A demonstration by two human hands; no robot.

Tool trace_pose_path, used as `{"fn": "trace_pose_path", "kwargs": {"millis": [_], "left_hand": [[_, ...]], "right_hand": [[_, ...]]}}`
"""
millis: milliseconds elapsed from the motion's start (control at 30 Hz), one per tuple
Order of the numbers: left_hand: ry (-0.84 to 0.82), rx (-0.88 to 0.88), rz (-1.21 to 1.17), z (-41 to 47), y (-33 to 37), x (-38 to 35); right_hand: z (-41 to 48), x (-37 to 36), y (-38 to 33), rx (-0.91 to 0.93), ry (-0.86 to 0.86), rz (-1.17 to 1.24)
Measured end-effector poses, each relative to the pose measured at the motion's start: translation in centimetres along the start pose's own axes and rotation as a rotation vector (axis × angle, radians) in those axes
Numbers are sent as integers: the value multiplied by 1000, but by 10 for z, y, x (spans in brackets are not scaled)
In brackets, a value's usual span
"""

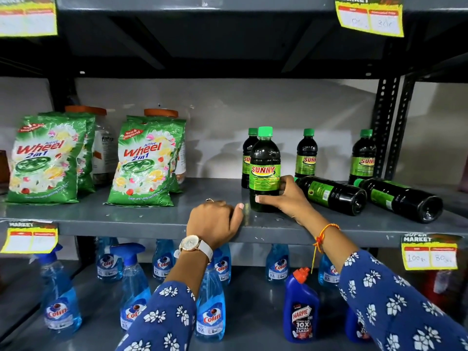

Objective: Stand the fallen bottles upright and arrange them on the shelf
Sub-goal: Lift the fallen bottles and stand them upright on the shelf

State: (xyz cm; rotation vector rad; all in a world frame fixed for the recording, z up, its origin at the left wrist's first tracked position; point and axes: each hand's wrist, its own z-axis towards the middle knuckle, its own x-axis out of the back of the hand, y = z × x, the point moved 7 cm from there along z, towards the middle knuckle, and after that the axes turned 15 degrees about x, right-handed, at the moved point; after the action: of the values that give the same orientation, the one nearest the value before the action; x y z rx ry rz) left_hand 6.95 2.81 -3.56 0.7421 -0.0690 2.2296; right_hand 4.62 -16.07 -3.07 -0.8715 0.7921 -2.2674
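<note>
— Bottles: where do they stand on the shelf (152,219)?
— Four are upright. The front Sunny bottle (264,171) stands near the shelf's front edge, with the right hand (283,198) wrapped round its lower part.
— And the fallen ones?
— Two. One lying bottle (331,195) rests just right of that hand, a second lying bottle (402,200) beyond it, caps pointing left.
— The left hand (215,221)?
— Loosely curled, holding nothing, resting on the shelf edge.
</note>
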Motion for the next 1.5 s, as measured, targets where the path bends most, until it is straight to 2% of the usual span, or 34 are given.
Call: {"fn": "trace_pose_path", "kwargs": {"millis": [267, 933, 1033, 1100, 1167, 1200, 1267, 1300, 1367, 1433, 1500], "left_hand": [[-2, 0, 13, 0, -1, 1], [71, 13, -36, -1, 0, 5], [161, 109, -138, -6, -6, 11], [328, 201, -239, -15, -3, 27], [460, 151, -309, -22, 28, 41], [463, 77, -339, -22, 53, 45], [333, -80, -362, -16, 108, 41], [236, -145, -334, -11, 135, 31], [73, -194, -217, -1, 176, 7], [-24, -140, -67, 4, 195, -17], [-68, -55, 42, 2, 197, -36]], "right_hand": [[-14, 3, -16, 33, -26, -46], [-46, 8, -42, 104, -104, 65], [-51, 6, -43, 97, -159, 111], [-53, 13, -46, 100, -155, 142], [-44, 47, -42, 118, -18, 59], [-36, 71, -39, 139, 75, -40], [-18, 118, -33, 167, 193, -307], [-9, 134, -28, 142, 183, -435], [4, 148, -14, 45, 33, -634], [7, 140, 0, -56, -180, -803], [7, 130, 14, -107, -286, -915]]}}
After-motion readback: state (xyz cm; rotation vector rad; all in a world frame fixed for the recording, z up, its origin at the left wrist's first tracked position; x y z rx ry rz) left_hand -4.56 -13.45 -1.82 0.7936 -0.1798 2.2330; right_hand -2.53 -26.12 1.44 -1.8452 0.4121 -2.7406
